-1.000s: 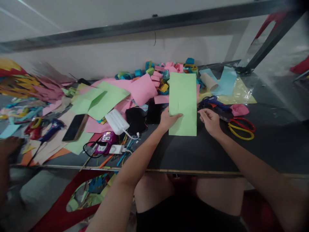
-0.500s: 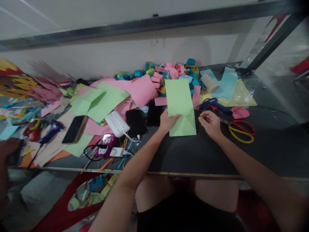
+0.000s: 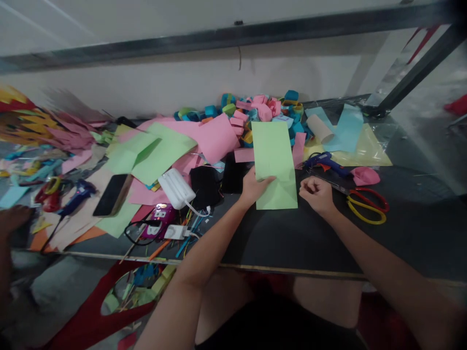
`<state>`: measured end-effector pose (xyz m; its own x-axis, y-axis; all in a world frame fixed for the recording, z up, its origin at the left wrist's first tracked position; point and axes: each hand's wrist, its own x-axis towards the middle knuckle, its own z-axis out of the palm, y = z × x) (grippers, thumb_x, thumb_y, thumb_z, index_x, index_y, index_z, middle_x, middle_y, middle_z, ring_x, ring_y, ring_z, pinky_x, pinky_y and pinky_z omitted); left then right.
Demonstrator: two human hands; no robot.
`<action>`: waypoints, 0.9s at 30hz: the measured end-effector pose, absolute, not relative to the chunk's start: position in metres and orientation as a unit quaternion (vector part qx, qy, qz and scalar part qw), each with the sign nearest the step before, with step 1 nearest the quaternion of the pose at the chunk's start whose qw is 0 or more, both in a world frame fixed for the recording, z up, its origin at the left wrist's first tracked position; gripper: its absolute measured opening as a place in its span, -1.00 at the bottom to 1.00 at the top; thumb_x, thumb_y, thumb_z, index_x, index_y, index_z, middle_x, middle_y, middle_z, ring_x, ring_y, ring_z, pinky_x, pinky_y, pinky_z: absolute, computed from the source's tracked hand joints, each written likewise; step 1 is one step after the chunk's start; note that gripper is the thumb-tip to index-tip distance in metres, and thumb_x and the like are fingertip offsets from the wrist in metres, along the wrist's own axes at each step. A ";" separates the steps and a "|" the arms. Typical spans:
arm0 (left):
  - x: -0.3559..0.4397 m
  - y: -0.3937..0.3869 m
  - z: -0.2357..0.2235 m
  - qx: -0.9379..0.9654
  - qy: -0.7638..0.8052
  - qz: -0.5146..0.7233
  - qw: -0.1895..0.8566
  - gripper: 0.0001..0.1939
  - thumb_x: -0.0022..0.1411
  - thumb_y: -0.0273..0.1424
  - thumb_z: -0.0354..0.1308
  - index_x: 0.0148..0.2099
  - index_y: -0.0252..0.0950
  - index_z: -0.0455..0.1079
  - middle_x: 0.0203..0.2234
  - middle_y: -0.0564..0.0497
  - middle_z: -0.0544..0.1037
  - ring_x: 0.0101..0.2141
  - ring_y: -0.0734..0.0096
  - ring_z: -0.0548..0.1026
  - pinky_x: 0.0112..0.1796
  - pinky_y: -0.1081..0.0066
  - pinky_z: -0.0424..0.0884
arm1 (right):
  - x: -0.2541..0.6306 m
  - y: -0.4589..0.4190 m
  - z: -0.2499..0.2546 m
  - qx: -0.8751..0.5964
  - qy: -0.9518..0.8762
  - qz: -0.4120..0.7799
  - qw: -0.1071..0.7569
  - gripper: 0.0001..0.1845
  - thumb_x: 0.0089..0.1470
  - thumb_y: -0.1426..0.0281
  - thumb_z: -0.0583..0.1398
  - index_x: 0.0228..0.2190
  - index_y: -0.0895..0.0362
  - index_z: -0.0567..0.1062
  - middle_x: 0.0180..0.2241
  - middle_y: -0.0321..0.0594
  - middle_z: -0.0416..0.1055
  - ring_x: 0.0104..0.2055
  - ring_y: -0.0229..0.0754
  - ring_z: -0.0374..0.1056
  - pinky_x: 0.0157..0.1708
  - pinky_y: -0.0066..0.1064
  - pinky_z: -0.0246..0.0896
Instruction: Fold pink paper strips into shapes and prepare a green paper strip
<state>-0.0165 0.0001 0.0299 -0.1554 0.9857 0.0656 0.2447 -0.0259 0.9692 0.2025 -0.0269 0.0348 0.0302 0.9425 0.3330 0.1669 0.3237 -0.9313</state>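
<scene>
My left hand [image 3: 254, 187] grips the left edge of a light green sheet of paper [image 3: 274, 153], with the thumb lying across its front. A crease runs across the sheet's lower part. Just off the paper's right edge, my right hand [image 3: 316, 193] is closed with its fingers curled in. Whatever those fingers hold, if anything, is hidden. Scissors with red and yellow handles [image 3: 367, 206] lie to the right of that hand, and a blue glue gun [image 3: 326, 161] rests behind it.
A heap of curled paper pieces [image 3: 262, 107] lies at the back, beside a cardboard tube [image 3: 320, 128]. To the left are pink and green sheets [image 3: 160, 148], a phone [image 3: 112, 195], a white power bank [image 3: 176, 188] and another glue gun [image 3: 78, 197]. Another person's hand [image 3: 14, 218] is at far left.
The fingers of my right hand have curled in more tightly. My left hand still holds the green paper in nearly the same place. The view has shifted slightly.
</scene>
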 end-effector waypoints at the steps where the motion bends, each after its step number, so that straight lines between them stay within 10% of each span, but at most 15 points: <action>1: -0.017 0.000 0.030 0.525 0.586 0.485 0.381 -0.50 0.00 -0.35 0.50 0.01 -0.28 0.52 -0.08 -0.11 0.66 -0.04 0.07 0.61 0.01 0.10 0.53 | 0.203 -0.027 0.034 -0.462 -0.605 0.349 0.546 -0.55 -0.24 0.43 0.28 -0.67 0.03 0.04 -0.56 -0.31 0.33 -0.51 -0.29 0.15 -0.48 -0.39 0.09; 8: -0.017 0.001 0.027 0.508 0.579 0.499 0.397 -0.48 -0.04 -0.37 0.52 -0.01 -0.28 0.52 -0.09 -0.12 0.66 -0.04 0.04 0.61 0.05 0.04 0.51 | 0.207 -0.025 0.030 -0.460 -0.627 0.313 0.545 -0.37 -0.13 0.34 0.36 -0.69 0.03 -0.06 -0.55 -0.26 0.32 -0.53 -0.28 0.13 -0.52 -0.36 0.04; 15: -0.025 0.006 0.017 0.386 0.491 0.569 0.534 -0.33 -0.14 -0.15 0.57 -0.01 -0.31 0.47 -0.07 -0.17 0.65 -0.10 0.09 0.63 -0.02 0.09 0.56 | 0.209 -0.014 0.023 -0.519 -0.583 0.271 0.564 -0.18 0.03 -0.13 0.34 -0.65 0.02 -0.09 -0.66 -0.47 -0.20 -0.59 -0.36 -0.26 -0.59 -0.34 -0.31; 22: -0.035 0.015 0.017 0.470 0.414 0.497 0.601 -0.17 -0.28 -0.16 0.63 0.04 -0.33 0.47 -0.06 -0.18 0.66 -0.09 0.06 0.63 -0.05 0.11 0.58 | 0.211 -0.012 0.015 -0.533 -0.607 0.209 0.551 -0.42 0.04 0.00 0.37 -0.60 0.03 0.17 -0.64 -0.42 0.07 -0.58 -0.32 -0.02 -0.58 -0.37 -0.06; 27: -0.039 0.019 0.021 0.532 0.399 0.413 0.622 -0.05 -0.29 -0.25 0.62 0.17 -0.38 0.41 0.01 -0.25 0.62 -0.07 -0.01 0.62 -0.03 0.02 0.58 | 0.212 -0.025 0.013 -0.538 -0.600 0.078 0.587 -0.37 0.01 0.14 0.37 0.03 0.06 0.30 -0.13 -0.04 0.45 -0.23 -0.05 0.42 -0.36 -0.21 0.37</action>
